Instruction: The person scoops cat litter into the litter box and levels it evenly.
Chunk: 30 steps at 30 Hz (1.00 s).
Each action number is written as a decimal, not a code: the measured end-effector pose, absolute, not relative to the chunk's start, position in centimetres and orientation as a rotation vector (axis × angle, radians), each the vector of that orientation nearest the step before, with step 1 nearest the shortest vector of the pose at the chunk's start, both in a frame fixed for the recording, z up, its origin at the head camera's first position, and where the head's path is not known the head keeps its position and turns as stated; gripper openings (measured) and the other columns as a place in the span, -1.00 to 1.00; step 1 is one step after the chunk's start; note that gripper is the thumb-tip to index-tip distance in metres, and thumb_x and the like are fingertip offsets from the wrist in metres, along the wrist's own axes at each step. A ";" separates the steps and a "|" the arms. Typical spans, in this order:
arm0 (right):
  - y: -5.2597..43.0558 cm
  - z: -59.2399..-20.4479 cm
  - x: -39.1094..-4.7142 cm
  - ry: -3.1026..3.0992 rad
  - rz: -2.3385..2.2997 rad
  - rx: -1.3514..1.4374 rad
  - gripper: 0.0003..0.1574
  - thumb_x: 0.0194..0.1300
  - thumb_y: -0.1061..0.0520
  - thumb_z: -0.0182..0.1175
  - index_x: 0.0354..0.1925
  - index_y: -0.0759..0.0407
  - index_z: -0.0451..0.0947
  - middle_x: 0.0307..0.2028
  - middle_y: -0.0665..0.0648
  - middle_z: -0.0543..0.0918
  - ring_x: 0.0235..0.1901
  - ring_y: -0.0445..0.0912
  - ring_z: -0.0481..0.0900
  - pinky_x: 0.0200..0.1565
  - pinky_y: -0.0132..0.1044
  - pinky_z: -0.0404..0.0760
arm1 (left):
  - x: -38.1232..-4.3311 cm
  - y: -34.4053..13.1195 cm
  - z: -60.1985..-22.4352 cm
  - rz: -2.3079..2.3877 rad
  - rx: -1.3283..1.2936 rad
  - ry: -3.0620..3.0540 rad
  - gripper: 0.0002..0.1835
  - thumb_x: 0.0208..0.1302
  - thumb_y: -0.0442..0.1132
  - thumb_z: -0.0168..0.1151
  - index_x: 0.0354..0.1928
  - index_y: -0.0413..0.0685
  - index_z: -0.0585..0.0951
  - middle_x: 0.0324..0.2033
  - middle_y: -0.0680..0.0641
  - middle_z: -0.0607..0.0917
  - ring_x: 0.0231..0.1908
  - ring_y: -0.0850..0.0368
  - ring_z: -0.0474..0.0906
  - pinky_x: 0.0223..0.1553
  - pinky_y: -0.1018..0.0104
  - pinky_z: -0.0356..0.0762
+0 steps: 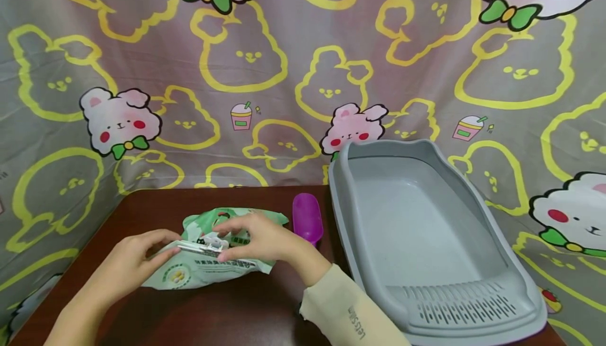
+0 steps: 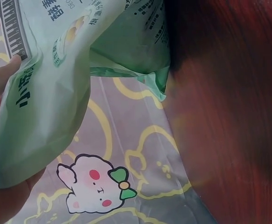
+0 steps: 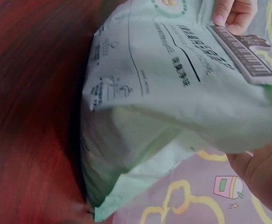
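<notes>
While the left hand [image 1: 144,259] pinched the clipped mouth of the green-and-white bag [image 1: 213,271], apparently steadying it, the right hand [image 1: 260,236] spread around the keyboard-patterned sealing clip [image 3: 243,53], thumb and fingers apart; firm contact uncertain. Right sleeve [image 1: 352,309] read "LetsSlim". Bag, probably litter, sat on the brown table [image 1: 236,317]; Chinese print mostly too blurred. Purple scoop [image 1: 306,213] lay between bag and grey litter tray [image 1: 416,220], presumably for easy reach.
</notes>
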State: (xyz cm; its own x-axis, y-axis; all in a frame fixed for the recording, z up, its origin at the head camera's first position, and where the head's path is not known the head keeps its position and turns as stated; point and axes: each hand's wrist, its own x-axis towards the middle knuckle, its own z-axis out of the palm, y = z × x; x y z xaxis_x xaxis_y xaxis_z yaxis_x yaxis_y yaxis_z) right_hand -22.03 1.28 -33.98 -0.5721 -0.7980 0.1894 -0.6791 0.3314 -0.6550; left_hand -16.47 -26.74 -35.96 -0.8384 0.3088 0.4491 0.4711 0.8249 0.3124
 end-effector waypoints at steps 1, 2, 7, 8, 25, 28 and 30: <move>1.2 -34.1 -22.0 2.413 -1.077 -1.351 -0.35 0.21 -0.07 0.40 0.25 0.04 0.56 0.10 -0.08 0.69 0.03 -0.34 0.58 0.04 -0.52 0.52 | -16.5 -26.7 -36.0 -0.595 -0.586 -2.619 -0.79 0.10 -0.25 0.47 -0.25 0.21 0.69 -0.39 0.25 0.70 -0.47 0.49 0.39 -0.46 0.42 0.42; 1.1 -34.3 -22.0 2.398 -1.091 -1.344 -0.36 0.20 -0.05 0.41 0.23 0.03 0.57 0.06 -0.08 0.70 -0.02 -0.33 0.59 -0.02 -0.53 0.54 | -16.5 -26.7 -36.0 -0.600 -0.587 -2.616 -0.79 0.10 -0.25 0.47 -0.25 0.22 0.69 -0.39 0.25 0.69 -0.48 0.49 0.38 -0.47 0.42 0.40; 0.5 -34.9 -21.8 2.376 -1.106 -1.341 -0.40 0.19 -0.02 0.42 0.20 0.02 0.60 -0.05 -0.10 0.71 -0.18 -0.34 0.54 -0.20 -0.57 0.55 | -16.6 -26.7 -36.2 -0.631 -0.578 -2.609 -0.79 0.09 -0.27 0.48 -0.25 0.19 0.71 -0.40 0.22 0.71 -0.50 0.50 0.38 -0.50 0.44 0.40; 0.4 -35.0 -21.7 2.377 -1.114 -1.340 -0.41 0.19 -0.01 0.42 0.20 0.02 0.61 -0.08 -0.10 0.71 -0.21 -0.33 0.53 -0.22 -0.58 0.55 | -16.6 -26.7 -36.2 -0.639 -0.577 -2.608 -0.79 0.08 -0.28 0.48 -0.25 0.17 0.71 -0.40 0.21 0.72 -0.51 0.50 0.38 -0.50 0.44 0.40; -0.3 -35.6 -21.0 2.494 -1.169 -1.353 -0.57 0.26 0.02 0.37 0.09 0.03 0.70 -0.24 -0.09 0.78 -0.73 -0.39 0.14 -0.60 -0.57 0.27 | -16.0 -27.1 -36.4 -0.668 -0.571 -2.585 -0.75 0.09 -0.37 0.45 -0.26 0.16 0.71 -0.43 0.20 0.71 -0.51 0.51 0.38 -0.51 0.57 0.33; -0.2 -35.5 -21.0 2.511 -1.177 -1.385 -0.59 0.25 0.07 0.37 0.07 0.09 0.71 -0.25 -0.02 0.78 -0.67 -0.43 0.24 -0.55 -0.60 0.30 | -16.1 -27.0 -36.4 -0.692 -0.578 -2.571 -0.76 0.12 -0.36 0.44 -0.29 0.20 0.70 -0.45 0.23 0.70 -0.54 0.50 0.37 -0.52 0.57 0.30; -0.2 -35.4 -21.0 2.524 -1.178 -1.424 -0.61 0.24 0.10 0.37 0.05 0.12 0.71 -0.23 0.02 0.78 -0.59 -0.43 0.31 -0.50 -0.63 0.33 | -16.1 -27.0 -36.4 -0.695 -0.580 -2.567 -0.77 0.12 -0.35 0.44 -0.31 0.22 0.69 -0.47 0.25 0.68 -0.56 0.49 0.35 -0.53 0.56 0.28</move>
